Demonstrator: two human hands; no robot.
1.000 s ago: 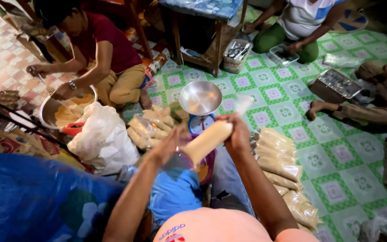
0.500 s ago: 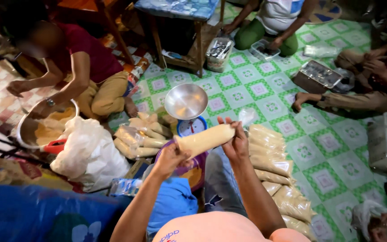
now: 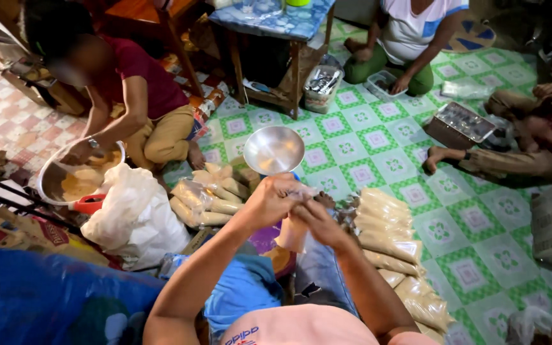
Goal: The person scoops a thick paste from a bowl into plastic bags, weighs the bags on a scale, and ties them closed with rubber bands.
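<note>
Item in hand: one long clear plastic bag of pale tan meal [image 3: 291, 233], held upright above the lap, filled body hanging below both hands, neck gathered at the top.

Left hand [image 3: 275, 199]: fingers curled shut, pinching the bag's gathered neck.
Right hand [image 3: 319, 223]: fingers closed on the same neck just below and beside the left; whether it twists or ties cannot be told, since the neck is hidden in the grip.

Progress, judged: bag filled, closing in hand and not finished.

Done stock: row of filled tan plastic bags [image 3: 388, 236] laid side by side on the floor at the right, plump, soft-sided, glossy film. A second heap of similar bags [image 3: 206, 198] lies to the left, near a crumpled white plastic sack [image 3: 137, 214].

Left to do: loose tan meal in a large round metal basin [image 3: 71, 182], tended by another person seated on the floor.

Other: shiny round metal scale pan [image 3: 274, 149], dished and empty, just beyond the hands; green-and-white patterned tile floor [image 3: 480, 223], smooth.
</note>
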